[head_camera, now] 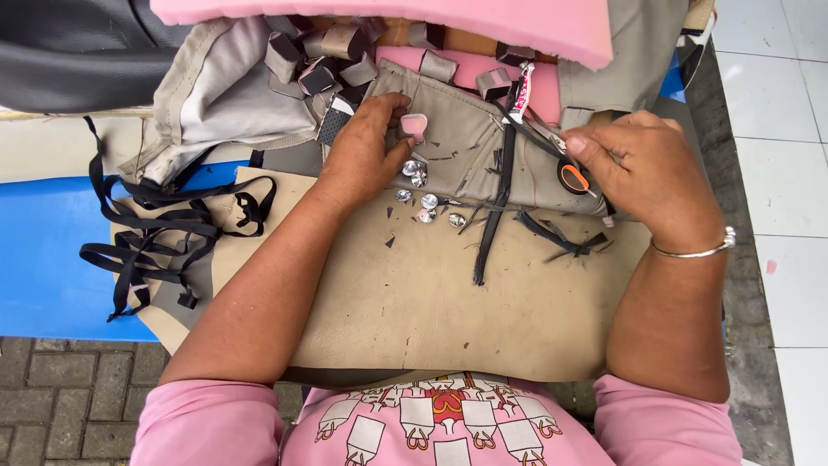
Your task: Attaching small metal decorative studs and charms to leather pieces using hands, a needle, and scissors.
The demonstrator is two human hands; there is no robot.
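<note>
My left hand (362,147) pinches a small pink foam piece (415,126) against a beige stitched fabric cover (466,138). Several shiny round metal buttons (423,194) lie just below it on a tan leather sheet (414,293). My right hand (642,168) grips scissors with orange-and-black handles (571,175), blades pointing up-left over the cover. A black strap (496,207) runs down from the cover onto the sheet.
A tangle of black straps (164,242) lies on the blue table (43,259) at left. Pink foam slabs (431,22), folded grey-brown fabric pieces (323,60) and a beige cover sit at the back. Brick paving and white tiles border the table.
</note>
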